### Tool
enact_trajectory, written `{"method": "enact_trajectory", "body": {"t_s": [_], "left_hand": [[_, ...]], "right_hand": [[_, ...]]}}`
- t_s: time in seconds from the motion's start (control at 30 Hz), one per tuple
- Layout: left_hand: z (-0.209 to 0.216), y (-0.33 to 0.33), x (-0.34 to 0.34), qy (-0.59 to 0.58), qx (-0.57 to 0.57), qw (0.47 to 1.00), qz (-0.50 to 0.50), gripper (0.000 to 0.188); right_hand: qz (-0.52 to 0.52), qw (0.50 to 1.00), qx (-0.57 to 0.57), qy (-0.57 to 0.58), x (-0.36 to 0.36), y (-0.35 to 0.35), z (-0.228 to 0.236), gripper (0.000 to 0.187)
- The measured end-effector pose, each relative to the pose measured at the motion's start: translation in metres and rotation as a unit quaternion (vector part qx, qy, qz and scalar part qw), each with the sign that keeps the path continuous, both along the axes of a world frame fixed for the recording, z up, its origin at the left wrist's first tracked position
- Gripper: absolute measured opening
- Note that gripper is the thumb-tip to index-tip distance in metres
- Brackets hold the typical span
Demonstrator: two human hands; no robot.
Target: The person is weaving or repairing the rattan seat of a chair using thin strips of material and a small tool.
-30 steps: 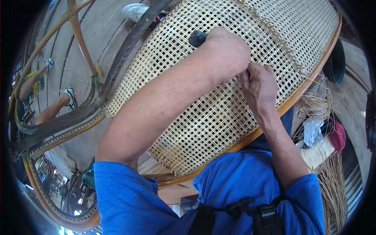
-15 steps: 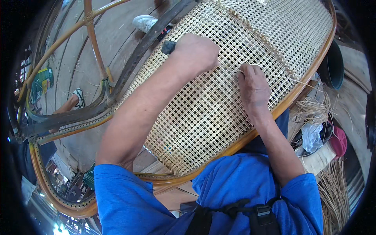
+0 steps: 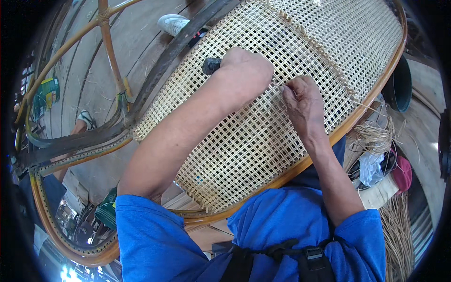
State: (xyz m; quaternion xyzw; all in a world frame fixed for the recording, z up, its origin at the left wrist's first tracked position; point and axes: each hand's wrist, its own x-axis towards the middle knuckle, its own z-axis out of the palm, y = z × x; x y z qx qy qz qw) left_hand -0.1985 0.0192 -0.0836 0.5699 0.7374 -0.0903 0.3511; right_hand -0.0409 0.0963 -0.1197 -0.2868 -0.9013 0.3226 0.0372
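A pale woven cane panel (image 3: pixel 244 141) is stretched across a curved brown wooden frame (image 3: pixel 282 177) in front of me. My left hand (image 3: pixel 248 73) is closed in a fist over the middle of the weave. Out of its left side pokes the dark, blunt end of a tool handle (image 3: pixel 211 66); the tool's other end is hidden by the fist. Just to the right, my right hand (image 3: pixel 304 99) rests at the panel with curled fingers, thumb toward the left fist. Whatever those fingers may pinch is too small to make out.
A ridge of loose cane ends (image 3: pixel 324 49) crosses the panel. Another frame part with a row of holes (image 3: pixel 77 254) curves at lower left. At right lie cane strands (image 3: pixel 373 136), a clear plastic bag (image 3: pixel 371 168), a red cloth (image 3: pixel 402 174) and a dark bucket (image 3: pixel 399 89). Another person's shoe (image 3: pixel 173 24) shows beyond.
My left fist has shifted a little right and down, with the handle in it. My right thumb has swung out toward the left fist, while the right hand stays near the same spot.
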Motion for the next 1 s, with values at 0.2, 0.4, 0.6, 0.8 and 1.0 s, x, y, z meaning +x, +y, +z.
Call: {"method": "enact_trajectory", "body": {"t_s": [0.2,0.4,0.6,0.8,1.0], "left_hand": [[0.009,0.010,0.001,0.002,0.038,0.998,-0.054,0.015],[0.008,0.020,0.020,0.048,0.020,0.993,-0.106,0.012],[-0.028,0.003,-0.006,-0.074,0.062,0.995,-0.006,0.020],[-0.008,0.014,0.012,-0.012,-0.014,0.999,0.030,0.029],[0.003,0.014,0.003,0.016,-0.057,0.998,0.034,0.033]], "right_hand": [[0.016,0.997,0.051,-0.052,-0.001,-0.007,-0.001,0.010],[0.017,0.997,0.055,-0.056,-0.004,-0.019,-0.008,0.010],[-0.038,0.986,0.165,-0.016,-0.002,-0.026,-0.017,0.013],[0.017,0.998,0.053,0.024,0.015,-0.007,-0.023,0.015],[0.039,0.990,0.134,-0.010,0.007,-0.011,-0.003,0.017]]}}
